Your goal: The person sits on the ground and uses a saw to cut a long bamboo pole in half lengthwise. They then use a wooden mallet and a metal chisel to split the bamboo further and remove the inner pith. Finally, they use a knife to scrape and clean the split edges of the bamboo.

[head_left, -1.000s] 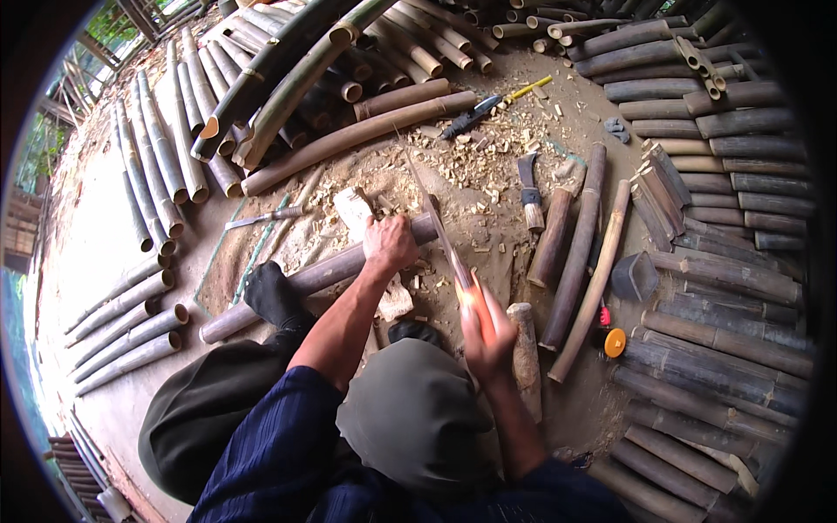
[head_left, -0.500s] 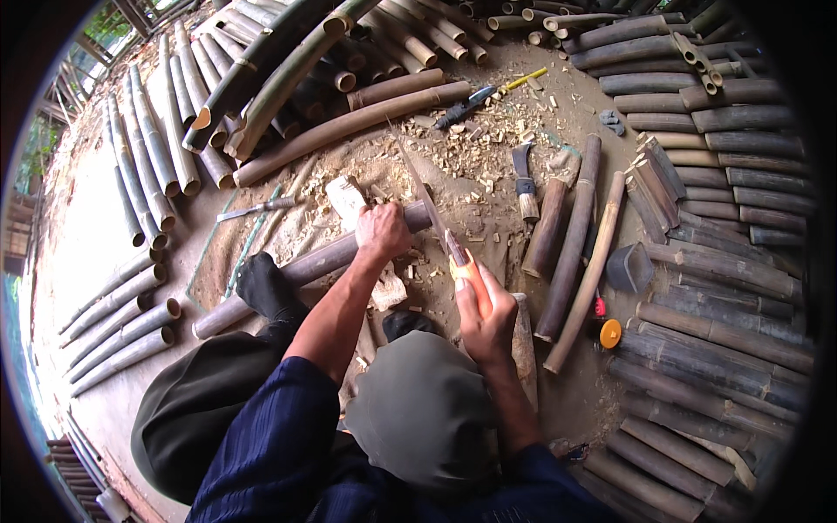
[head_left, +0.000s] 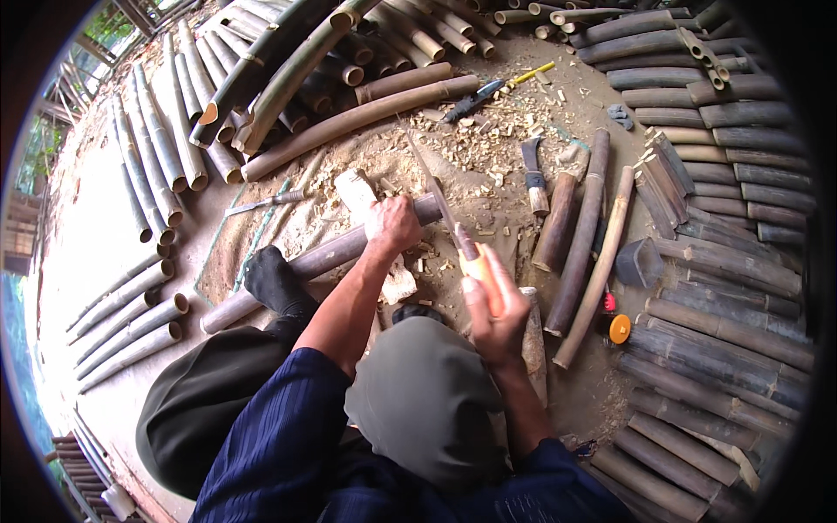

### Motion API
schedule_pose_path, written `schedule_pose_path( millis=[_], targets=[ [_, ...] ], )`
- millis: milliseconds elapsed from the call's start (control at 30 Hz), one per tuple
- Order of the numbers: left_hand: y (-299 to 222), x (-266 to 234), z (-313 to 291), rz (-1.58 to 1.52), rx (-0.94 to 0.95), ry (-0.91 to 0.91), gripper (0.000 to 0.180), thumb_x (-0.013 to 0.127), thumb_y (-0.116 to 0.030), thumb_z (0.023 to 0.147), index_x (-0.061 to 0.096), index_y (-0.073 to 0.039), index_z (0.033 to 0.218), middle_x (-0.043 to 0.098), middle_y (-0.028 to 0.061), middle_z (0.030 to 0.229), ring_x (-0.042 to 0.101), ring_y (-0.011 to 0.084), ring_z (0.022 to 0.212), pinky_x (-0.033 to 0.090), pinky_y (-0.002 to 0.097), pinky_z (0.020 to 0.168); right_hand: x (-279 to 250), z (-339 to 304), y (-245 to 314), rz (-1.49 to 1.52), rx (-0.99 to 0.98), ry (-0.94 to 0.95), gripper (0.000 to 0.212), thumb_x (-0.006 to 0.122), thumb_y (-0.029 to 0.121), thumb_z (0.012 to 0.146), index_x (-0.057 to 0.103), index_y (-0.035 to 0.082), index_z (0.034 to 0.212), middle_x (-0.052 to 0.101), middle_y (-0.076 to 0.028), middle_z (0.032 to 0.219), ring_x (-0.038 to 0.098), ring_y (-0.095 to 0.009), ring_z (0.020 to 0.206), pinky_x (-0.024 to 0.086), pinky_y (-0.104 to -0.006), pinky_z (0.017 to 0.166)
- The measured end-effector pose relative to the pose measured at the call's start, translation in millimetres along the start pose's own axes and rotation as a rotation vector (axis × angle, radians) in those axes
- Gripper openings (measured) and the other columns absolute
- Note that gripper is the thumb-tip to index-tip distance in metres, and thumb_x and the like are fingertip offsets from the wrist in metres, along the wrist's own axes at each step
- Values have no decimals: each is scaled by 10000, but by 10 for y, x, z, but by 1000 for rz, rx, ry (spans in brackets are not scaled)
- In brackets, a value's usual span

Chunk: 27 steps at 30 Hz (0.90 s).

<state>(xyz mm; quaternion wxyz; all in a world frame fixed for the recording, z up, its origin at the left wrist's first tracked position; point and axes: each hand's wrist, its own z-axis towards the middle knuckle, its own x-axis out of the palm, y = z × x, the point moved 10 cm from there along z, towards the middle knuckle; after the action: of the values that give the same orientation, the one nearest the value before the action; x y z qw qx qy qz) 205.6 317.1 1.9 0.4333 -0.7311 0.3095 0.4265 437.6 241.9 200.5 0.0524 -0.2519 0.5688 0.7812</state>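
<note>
A dark bamboo pole (head_left: 330, 252) lies slantwise before me, its far end near a pale wood block (head_left: 356, 193). My left hand (head_left: 394, 224) is closed over the pole and presses it down near that end. In my right hand (head_left: 499, 318) is the orange handle of a handsaw (head_left: 443, 202), fingers wrapped round it. The long thin blade points away from me and crosses the pole just right of my left hand. Whether the teeth have cut in cannot be seen. My dark-covered left foot (head_left: 275, 281) rests against the pole's nearer part.
Wood chips (head_left: 488, 144) litter the ground. A hatchet-like blade (head_left: 534, 174) and several bamboo lengths (head_left: 582, 235) lie to the right, beside a dark container (head_left: 639, 264) and an orange disc (head_left: 620, 329). A knife (head_left: 261, 203) lies left. Stacked bamboo (head_left: 724, 336) lines the right side.
My right hand has drawn the saw slightly back toward me. My left hand stays on the bamboo pole. The whole view has shifted a little.
</note>
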Motion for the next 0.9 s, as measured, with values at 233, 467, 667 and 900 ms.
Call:
schedule_pose_path(
  millis=[233,467,667,900],
  targets=[
    [362,0,323,-307,90,120,1053,917,-541,614,491,-112,1477,476,282,1463,419,450,1412,354,570,1168,-1113,-905,286,-53,33,-175,593,585,269,968,558,-126,1410,730,-224,1173,709,-257,1087,533,-369,972],
    [70,-2300,157,-168,191,172,1207,918,-572,675,261,-261,1638,312,221,1588,297,431,1498,275,573,1245,-515,-1402,-1075,-317,224,-4,545,691,264,941,604,-4,1407,697,-217,1177,697,-374,1071,546,-424,900],
    [1614,-2360,-420,169,300,269,1303,986,-572,602,292,-142,1617,345,189,1612,343,414,1483,317,570,1237,440,-1810,-1737,-413,363,243,513,701,240,929,622,3,1378,693,-199,1147,697,-367,1037,549,-424,878],
    [3561,-809,-1937,162,-180,283,1129,1020,-316,464,469,-197,1442,516,186,1413,442,434,1362,403,575,1120,59,-1544,-1917,-505,337,251,478,714,212,916,643,11,1343,690,-179,1112,697,-359,996,552,-423,854]
  ],
)
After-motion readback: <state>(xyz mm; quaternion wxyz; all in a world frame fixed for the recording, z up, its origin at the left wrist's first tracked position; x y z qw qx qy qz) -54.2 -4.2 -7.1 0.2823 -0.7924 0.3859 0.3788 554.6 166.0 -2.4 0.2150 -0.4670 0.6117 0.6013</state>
